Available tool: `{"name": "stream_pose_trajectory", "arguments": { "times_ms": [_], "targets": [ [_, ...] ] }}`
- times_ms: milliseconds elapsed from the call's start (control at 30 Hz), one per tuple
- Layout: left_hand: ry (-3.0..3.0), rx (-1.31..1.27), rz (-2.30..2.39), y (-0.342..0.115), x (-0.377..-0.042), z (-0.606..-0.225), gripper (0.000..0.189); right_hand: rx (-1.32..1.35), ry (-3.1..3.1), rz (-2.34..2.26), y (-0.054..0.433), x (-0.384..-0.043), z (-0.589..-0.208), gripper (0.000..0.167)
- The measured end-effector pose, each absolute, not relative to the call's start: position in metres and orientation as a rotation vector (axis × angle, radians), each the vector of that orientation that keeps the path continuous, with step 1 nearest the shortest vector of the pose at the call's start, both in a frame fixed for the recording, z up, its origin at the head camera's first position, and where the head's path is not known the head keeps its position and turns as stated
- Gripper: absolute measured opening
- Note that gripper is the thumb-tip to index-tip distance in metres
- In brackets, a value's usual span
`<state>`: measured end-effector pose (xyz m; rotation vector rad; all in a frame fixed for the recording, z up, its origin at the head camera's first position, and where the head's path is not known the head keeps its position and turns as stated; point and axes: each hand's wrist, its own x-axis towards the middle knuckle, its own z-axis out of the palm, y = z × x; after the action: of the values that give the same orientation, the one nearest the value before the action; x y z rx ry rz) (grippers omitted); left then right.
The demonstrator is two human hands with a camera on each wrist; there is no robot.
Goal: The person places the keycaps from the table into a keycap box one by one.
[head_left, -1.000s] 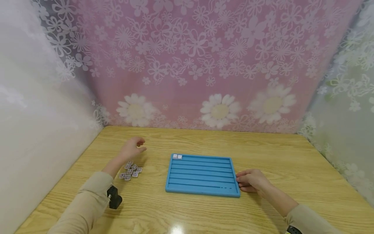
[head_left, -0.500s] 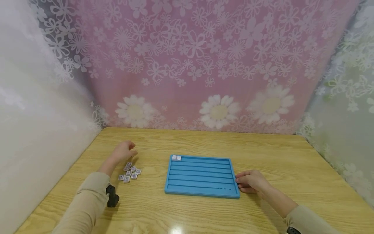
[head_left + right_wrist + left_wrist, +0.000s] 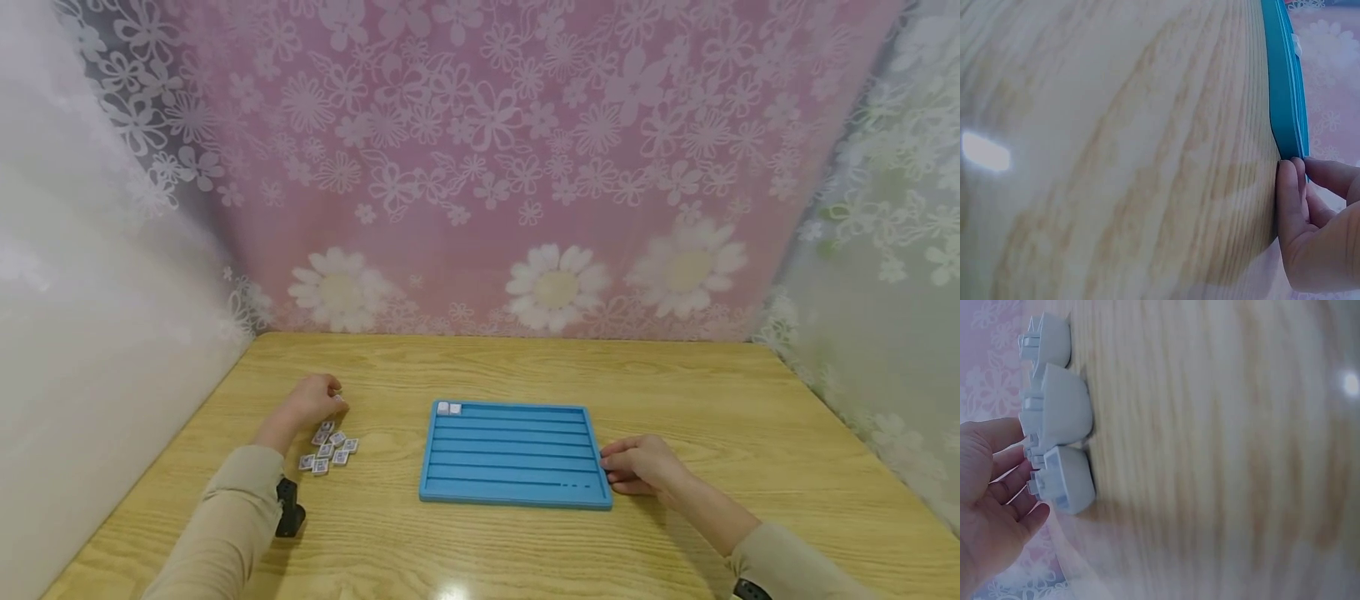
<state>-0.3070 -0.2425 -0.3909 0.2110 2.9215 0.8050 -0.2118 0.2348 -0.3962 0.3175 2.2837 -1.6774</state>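
Note:
In the head view my left hand [image 3: 311, 400] reaches past a loose group of white keycaps [image 3: 326, 450] at the left. A keycap [image 3: 338, 397] shows between its thumb and finger. The left wrist view has the hand [image 3: 991, 487] behind several keycaps [image 3: 1069, 403] that lie with their hollow, stemmed undersides up; the pinched one is hidden there. My right hand [image 3: 645, 465] holds the right edge of a blue ridged tray [image 3: 513, 502], thumb and fingers at its rim. Two keycaps [image 3: 449, 408] sit side by side in the tray's far left corner.
The wooden table [image 3: 375, 533] reaches back to a pink flowered curtain [image 3: 465, 167]. A pale wall covering [image 3: 112, 333] bounds the left side, and another flowered sheet [image 3: 885, 333] the right. A black wrist camera [image 3: 288, 507] is strapped at the left sleeve.
My left hand has moved left and down toward the keycaps, and its thumb and finger have closed around one. The right hand stays at the tray's edge. The head view has shifted slightly.

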Motion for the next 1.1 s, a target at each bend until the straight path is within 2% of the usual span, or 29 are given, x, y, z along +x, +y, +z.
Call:
{"name": "stream_pose_trajectory", "arguments": {
  "times_ms": [267, 633, 1100],
  "targets": [
    [2.922, 0.204, 0.773, -0.2397, -0.3075, -0.3925, 0.027, 0.304, 2.288, -1.678, 0.2349, -0.2115, -0.3962, 0.031],
    [2.964, 0.224, 0.725, -0.2384, -0.3074, -0.3908, 0.018, 0.304, 2.278, -1.691, 0.2342, -0.2105, -0.3952, 0.031],
    [3.034, 0.214, 0.751, -0.2355, -0.3104, -0.3922, 0.023, 0.319, 2.27, -1.695, 0.2341, -0.2112, -0.3949, 0.03]
  ]
}}
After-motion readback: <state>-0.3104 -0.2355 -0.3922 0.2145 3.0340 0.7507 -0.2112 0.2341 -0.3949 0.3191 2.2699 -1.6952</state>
